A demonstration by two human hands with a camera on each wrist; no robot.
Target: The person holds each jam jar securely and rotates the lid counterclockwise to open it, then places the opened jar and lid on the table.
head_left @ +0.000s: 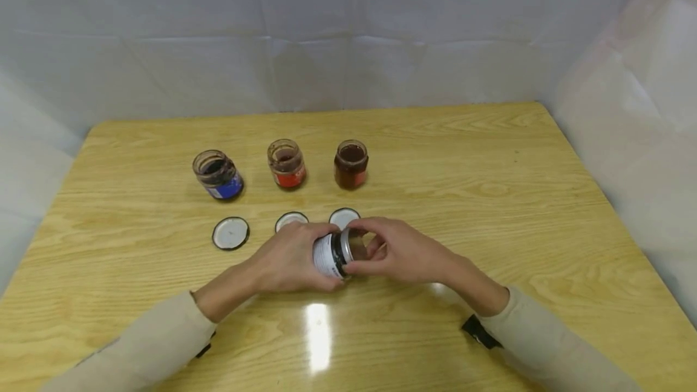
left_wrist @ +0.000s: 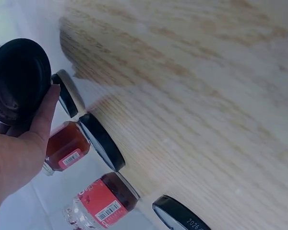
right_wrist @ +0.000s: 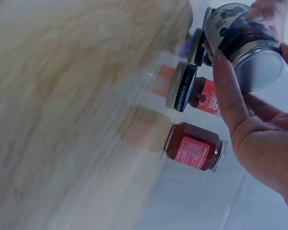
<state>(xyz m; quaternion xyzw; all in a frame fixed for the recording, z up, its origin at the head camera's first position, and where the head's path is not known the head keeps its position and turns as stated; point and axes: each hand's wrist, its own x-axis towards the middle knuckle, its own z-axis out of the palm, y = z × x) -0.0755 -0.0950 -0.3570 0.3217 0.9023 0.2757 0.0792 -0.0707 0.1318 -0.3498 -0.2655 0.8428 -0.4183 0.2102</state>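
Observation:
A small glass jar (head_left: 325,256) with a white label and dark contents is tilted on its side above the table, its silver lid (head_left: 357,245) facing right. My left hand (head_left: 285,259) grips the jar's body. With thumb and fingers my right hand (head_left: 408,253) holds the lid's edge. The left wrist view shows the jar's dark round base (left_wrist: 20,79); in the right wrist view the closed lid (right_wrist: 259,69) faces the camera. Just beyond the hands lie a white-lined lid (head_left: 343,217) and another lid (head_left: 290,219), both partly hidden by them.
Three lidless jars stand in a row behind: a blue-labelled jar (head_left: 219,175), a red-labelled jar (head_left: 287,165) and a dark red jar (head_left: 351,165). A third loose lid (head_left: 231,233) lies at left on the wooden table (head_left: 490,198). Pale sheeting (head_left: 327,71) hangs behind.

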